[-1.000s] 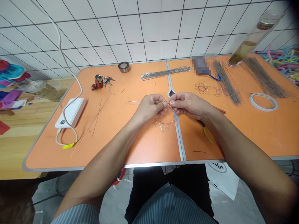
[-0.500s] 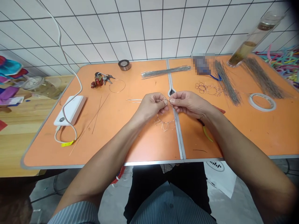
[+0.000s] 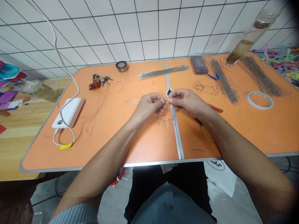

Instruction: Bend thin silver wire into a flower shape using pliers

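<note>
Hardly any lettering shows up here. Low in the frame, right of centre and just under the table edge, a white bag (image 3: 220, 177) carries a round dark logo with a few letters in it, upside down and too small to read. At lower left, the yellow tag (image 3: 66, 145) on the white cable shows no legible print.

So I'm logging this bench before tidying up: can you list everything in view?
wire loop piece: one, silver, pinched between both hands at the table seam
straight wire bundles: three, grey, back of the table
wire flower shapes: one cluster, right of centre
tape rolls: two, white at right, dark at back
keys: one bunch, back left
power bank: one, white, left edge, cable attached
glass tube: one, back right
pliers: one, red and yellow handles, under the right forearm
table: one, orange
left hand: grip closed
right hand: grip closed
</note>
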`<state>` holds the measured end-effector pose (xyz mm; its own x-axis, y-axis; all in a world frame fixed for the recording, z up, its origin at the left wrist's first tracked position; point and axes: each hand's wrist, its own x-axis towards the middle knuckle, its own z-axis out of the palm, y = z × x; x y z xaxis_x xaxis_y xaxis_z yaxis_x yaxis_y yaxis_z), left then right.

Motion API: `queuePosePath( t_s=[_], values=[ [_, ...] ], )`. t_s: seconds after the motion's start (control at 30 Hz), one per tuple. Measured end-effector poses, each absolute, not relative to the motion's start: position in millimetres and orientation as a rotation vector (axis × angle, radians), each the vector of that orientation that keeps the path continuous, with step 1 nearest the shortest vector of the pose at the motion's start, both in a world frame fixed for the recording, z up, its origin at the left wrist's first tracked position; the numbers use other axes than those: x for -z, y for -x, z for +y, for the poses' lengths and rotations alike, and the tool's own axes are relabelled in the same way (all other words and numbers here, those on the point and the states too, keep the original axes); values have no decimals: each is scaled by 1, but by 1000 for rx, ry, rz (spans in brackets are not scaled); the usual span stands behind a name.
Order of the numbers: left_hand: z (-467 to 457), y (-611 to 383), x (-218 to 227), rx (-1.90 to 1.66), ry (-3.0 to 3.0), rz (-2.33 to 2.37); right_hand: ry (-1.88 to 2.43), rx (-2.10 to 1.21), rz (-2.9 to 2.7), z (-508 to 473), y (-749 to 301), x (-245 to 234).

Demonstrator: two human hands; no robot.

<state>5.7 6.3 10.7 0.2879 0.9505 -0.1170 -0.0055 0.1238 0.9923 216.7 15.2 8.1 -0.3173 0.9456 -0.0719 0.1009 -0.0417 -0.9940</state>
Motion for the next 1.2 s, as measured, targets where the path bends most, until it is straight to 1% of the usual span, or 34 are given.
queuePosePath(
  t_s=[0.17,0.37,0.7,1.03,1.2],
  values=[
    [7,-5,-10,-923,-1223,1060,1149,-1546,-1436,14,-215,-13],
    [7,-5,-14,-928,-1195,1093,1132,-1563,-1417,16,-216,-11],
    [10,-1,-7,-949,-1121,1003,993,-1798,-1343,22,-223,-1],
    [10,-1,-11,-899,-1062,941,941,-1983,-1127,26,-218,0],
    [11,-1,-13,-912,-1059,926,887,-2065,-1114,25,-219,-1]
  ],
)
